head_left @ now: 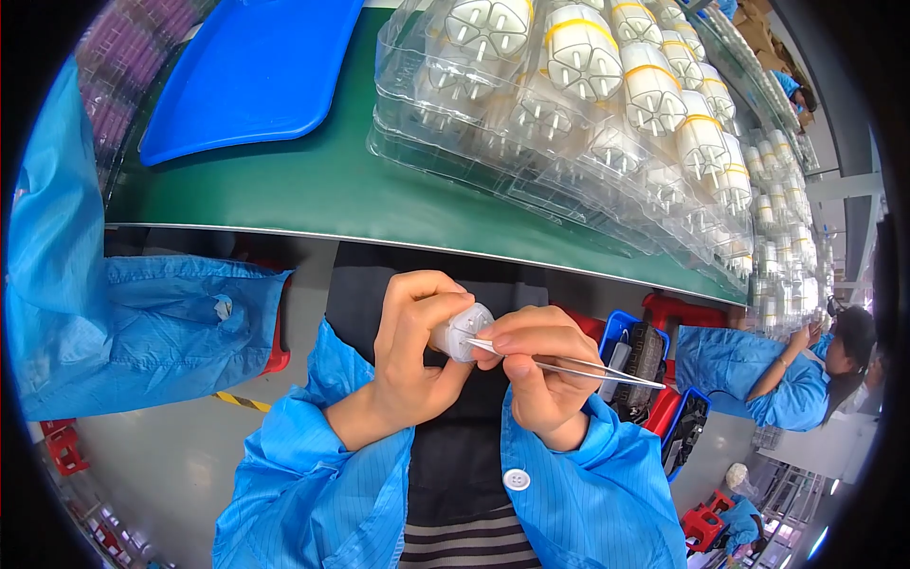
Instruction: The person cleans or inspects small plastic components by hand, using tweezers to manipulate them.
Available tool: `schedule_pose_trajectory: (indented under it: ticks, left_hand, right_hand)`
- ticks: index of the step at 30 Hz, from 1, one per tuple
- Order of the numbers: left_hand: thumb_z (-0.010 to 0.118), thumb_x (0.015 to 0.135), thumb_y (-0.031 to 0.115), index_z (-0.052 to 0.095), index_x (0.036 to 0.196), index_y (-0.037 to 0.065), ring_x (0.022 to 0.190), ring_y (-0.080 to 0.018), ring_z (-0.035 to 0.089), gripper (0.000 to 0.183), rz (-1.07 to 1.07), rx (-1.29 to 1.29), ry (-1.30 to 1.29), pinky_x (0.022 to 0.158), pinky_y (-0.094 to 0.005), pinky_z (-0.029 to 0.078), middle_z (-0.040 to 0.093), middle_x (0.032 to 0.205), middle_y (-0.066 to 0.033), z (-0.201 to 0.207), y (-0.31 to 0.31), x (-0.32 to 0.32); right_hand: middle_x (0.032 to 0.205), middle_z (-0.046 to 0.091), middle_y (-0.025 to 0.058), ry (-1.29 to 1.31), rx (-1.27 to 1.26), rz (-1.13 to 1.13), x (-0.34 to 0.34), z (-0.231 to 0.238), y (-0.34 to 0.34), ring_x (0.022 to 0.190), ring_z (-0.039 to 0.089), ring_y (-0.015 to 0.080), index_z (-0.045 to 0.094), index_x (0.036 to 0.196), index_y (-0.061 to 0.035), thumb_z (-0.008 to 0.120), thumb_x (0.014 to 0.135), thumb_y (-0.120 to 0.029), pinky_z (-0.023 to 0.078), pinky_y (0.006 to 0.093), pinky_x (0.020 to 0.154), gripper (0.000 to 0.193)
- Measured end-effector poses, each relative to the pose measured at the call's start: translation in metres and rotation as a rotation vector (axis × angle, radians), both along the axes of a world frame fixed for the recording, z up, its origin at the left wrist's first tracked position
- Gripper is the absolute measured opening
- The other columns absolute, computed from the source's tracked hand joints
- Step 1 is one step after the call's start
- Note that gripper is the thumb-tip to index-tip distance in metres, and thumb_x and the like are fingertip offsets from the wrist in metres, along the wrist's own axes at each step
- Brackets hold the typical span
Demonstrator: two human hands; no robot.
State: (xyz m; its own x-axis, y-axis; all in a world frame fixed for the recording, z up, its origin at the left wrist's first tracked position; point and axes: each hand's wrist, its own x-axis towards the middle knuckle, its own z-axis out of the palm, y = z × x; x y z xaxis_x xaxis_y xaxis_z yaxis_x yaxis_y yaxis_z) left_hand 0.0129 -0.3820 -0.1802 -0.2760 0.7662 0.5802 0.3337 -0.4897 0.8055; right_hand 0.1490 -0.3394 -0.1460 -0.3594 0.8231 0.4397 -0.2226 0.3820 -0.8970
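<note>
In front of my body, below the bench edge, my left hand [414, 346] is closed around a small white cylindrical part [460, 332] with a round end face. That face is turned toward my right hand [545, 365], which pinches a pair of metal tweezers [607, 373]. The tweezer tips meet the end face of the part; whether they grip anything there is too small to tell. The tweezers' rear end points to the right. Blue sleeves cover both my forearms.
A green bench top [322, 194] runs across ahead. On it lie a blue tray [251, 81] at the left and stacked clear plastic trays [455, 156] of white pronged cylinders at the right. Co-workers in blue sit on both sides. Blue bins [684, 431] and red stools [703, 522] stand at the right.
</note>
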Motion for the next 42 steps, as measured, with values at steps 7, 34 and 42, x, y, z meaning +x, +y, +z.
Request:
schedule_pose_trajectory:
  ticks: [7,34,42]
  left_hand:
    - [0.076,0.065,-0.006,0.056,0.112,0.001,0.09,-0.0273,0.058,0.051,0.02,0.018,0.015,0.07,-0.0331,0.05,0.054,0.107,-0.0168,-0.0019,-0.0003,-0.0011]
    - [0.075,0.065,-0.006,0.059,0.111,0.002,0.09,-0.0269,0.058,0.049,0.022,0.013,0.017,0.07,-0.0328,0.05,0.054,0.106,-0.0159,0.0017,-0.0004,-0.0044]
    - [0.075,0.064,-0.007,0.06,0.11,0.002,0.09,-0.0268,0.058,0.049,0.02,-0.004,0.003,0.07,-0.0327,0.05,0.055,0.106,-0.0157,0.0017,-0.0014,-0.0039]
  right_hand:
    - [0.087,0.07,0.0165,-0.033,-0.037,0.021,-0.0003,0.0033,0.0011,0.079,0.068,0.0234,0.068,0.09,0.0044,0.071,0.082,-0.002,0.054,0.0296,0.067,0.011]
    - [0.088,0.069,0.0179,-0.006,-0.042,0.04,-0.0005,-0.0006,0.0019,0.075,0.069,0.0221,0.067,0.091,0.0049,0.071,0.083,-0.001,0.056,0.0281,0.064,0.011]
    - [0.088,0.069,0.0174,0.033,-0.049,0.048,0.0,-0.002,0.0028,0.073,0.069,0.0202,0.067,0.091,0.0051,0.07,0.083,-0.001,0.056,0.027,0.064,0.01]
